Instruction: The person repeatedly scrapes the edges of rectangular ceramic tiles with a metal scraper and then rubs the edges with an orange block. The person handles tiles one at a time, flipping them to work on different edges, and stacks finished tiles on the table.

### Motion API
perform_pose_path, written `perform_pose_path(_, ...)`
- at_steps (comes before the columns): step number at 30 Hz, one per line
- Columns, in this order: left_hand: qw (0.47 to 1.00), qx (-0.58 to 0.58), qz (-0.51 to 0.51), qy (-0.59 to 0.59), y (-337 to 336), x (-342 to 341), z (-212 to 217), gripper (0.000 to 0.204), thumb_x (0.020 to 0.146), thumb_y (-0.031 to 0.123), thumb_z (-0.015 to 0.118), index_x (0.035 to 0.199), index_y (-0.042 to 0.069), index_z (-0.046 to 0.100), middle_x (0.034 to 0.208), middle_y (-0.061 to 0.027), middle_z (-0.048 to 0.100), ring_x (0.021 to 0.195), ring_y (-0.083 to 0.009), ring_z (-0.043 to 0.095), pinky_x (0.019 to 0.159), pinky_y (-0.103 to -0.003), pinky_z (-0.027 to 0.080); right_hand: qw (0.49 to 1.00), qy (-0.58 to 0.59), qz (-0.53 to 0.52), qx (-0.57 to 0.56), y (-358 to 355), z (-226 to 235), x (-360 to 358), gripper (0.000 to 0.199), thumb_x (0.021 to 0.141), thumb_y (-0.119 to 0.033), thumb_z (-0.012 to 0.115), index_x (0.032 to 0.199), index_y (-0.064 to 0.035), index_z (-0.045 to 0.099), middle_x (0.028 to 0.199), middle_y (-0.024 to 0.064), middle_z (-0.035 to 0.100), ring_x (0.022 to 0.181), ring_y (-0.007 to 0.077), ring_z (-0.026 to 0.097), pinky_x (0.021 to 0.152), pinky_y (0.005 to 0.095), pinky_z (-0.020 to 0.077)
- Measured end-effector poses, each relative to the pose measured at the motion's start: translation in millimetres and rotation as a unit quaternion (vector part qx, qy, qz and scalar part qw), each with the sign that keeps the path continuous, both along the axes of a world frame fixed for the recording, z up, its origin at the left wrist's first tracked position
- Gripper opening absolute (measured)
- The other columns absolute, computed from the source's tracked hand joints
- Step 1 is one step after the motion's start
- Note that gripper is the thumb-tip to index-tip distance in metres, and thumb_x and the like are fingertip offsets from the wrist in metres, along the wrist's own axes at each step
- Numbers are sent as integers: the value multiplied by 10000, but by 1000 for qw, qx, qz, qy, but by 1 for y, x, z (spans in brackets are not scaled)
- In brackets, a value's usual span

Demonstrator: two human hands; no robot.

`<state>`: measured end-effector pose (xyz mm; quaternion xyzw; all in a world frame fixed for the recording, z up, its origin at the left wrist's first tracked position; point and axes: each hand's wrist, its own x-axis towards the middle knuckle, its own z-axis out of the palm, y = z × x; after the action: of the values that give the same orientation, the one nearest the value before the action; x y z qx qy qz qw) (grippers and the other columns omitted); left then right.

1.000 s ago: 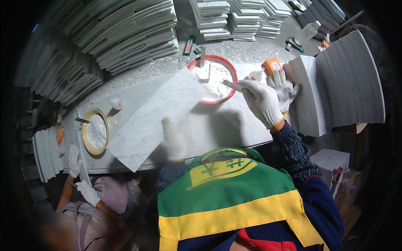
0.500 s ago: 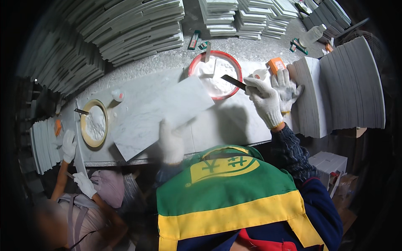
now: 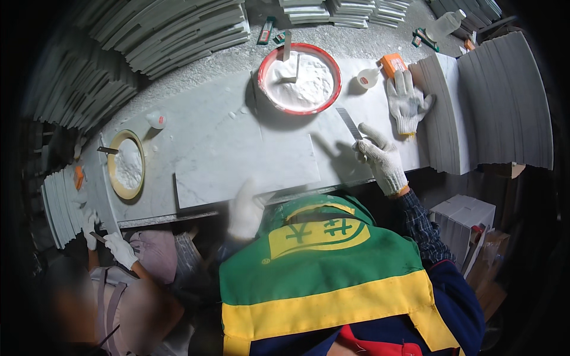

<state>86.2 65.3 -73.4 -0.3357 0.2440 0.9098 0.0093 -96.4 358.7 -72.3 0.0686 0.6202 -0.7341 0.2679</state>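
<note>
Scraper up in the right hand, tile lying flat at the near edge of the bench!
And here we are: the right hand (image 3: 381, 157), gloved, is closed round the scraper (image 3: 349, 123), blade pointing away over the bench (image 3: 172, 87); well apart from it, the left hand (image 3: 244, 210) is at the front edge of the tile (image 3: 249, 169), rather blurred, so whether it grips I cannot tell; beyond them sits the red bowl (image 3: 300, 111) of white paste (image 3: 312, 77), two blades standing in it; right of that, a small bottle (image 3: 369, 78), an orange box (image 3: 392, 63) and a loose glove (image 3: 407, 107) beside the stacked tiles (image 3: 502, 107)
</note>
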Motion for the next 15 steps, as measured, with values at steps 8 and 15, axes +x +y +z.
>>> perform_pose_path(8,990,-136,-23,-42,2,4,-8,331,1060,216,642,1299,-13,621,1262,-150,702,1146,-277,707,945,-440,633,999,-12,22,35,13,6,19,534,992,-106,712,1468,71,547,983,112,746,793,146,668,733,272,523)
perform_pose_path(15,975,-135,-70,-163,-1,17,6,291,1084,266,625,1187,-6,646,1039,-163,752,870,-261,781,675,-343,676,996,-78,36,-13,32,10,53,489,958,-91,756,1391,78,605,958,131,748,795,149,668,731,280,547)
